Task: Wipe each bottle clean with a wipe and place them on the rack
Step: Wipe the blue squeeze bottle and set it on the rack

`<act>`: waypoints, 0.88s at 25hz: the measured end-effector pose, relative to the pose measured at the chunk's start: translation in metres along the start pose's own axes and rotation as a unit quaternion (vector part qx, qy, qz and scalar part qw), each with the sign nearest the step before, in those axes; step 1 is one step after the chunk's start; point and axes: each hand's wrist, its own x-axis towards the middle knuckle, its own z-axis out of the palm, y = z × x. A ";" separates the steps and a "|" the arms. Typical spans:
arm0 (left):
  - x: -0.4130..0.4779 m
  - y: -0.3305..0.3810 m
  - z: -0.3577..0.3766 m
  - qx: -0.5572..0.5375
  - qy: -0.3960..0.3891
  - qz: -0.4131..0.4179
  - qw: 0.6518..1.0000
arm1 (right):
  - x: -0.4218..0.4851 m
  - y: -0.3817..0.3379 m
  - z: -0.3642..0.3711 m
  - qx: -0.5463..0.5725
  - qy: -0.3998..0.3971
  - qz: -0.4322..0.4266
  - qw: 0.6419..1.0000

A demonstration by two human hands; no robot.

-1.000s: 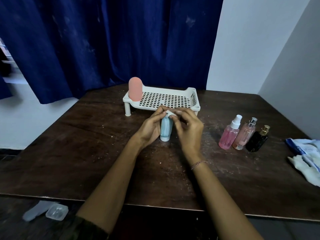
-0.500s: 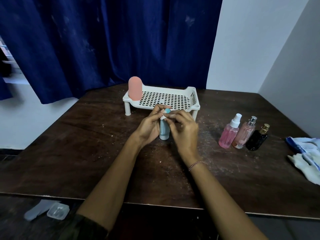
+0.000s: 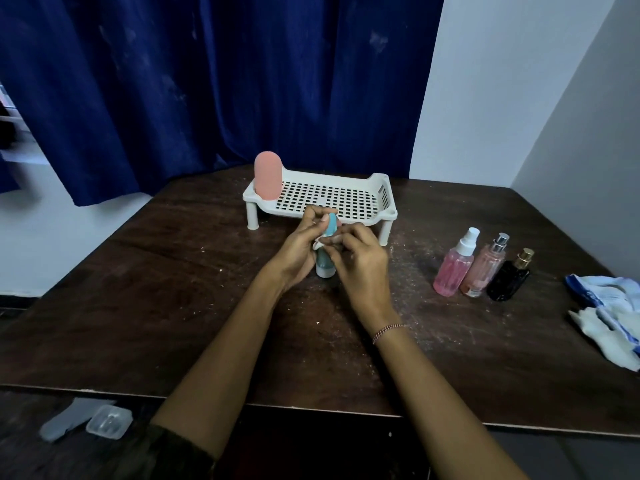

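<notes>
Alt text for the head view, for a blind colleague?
Left hand and right hand grip a teal bottle on the dark table, a white wipe pinched against it. Behind, a white rack holds one pink bottle; three more bottles stand at right.

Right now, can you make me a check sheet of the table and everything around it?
Surface: dark wooden table, scuffed, with pale specks.
Job's things: teal bottle standing on the table between both hands; white wipe against it; pink bottle upright at the left end of the white rack; pink spray bottle, peach perfume bottle and black perfume bottle in a row on the right.
Clutter: blue-and-white packet and crumpled white cloth at the right edge; clear plastic box on the floor.
Grippers: left hand grips the teal bottle; right hand pinches the wipe.
Cables: nothing seen.
Surroundings: dark blue curtain, white walls.
</notes>
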 end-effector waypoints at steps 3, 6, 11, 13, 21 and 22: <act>0.002 -0.001 0.001 0.004 0.008 0.004 1.000 | 0.002 -0.002 -0.001 -0.011 0.010 -0.017 1.000; 0.004 -0.002 -0.001 0.016 0.027 0.014 0.999 | -0.001 0.002 0.000 -0.033 -0.037 0.005 0.999; 0.006 -0.005 0.001 0.051 0.047 0.021 0.997 | -0.002 0.000 0.000 -0.054 -0.029 -0.016 0.998; 0.008 -0.007 0.001 0.065 0.055 0.026 0.996 | -0.002 -0.001 -0.001 -0.073 -0.037 -0.007 0.997; 0.017 -0.014 -0.010 0.093 0.109 0.064 0.988 | -0.003 0.000 0.005 -0.070 -0.098 0.021 0.992; 0.017 -0.014 -0.009 0.094 0.110 0.067 0.987 | -0.003 0.001 0.005 -0.072 -0.110 0.030 0.991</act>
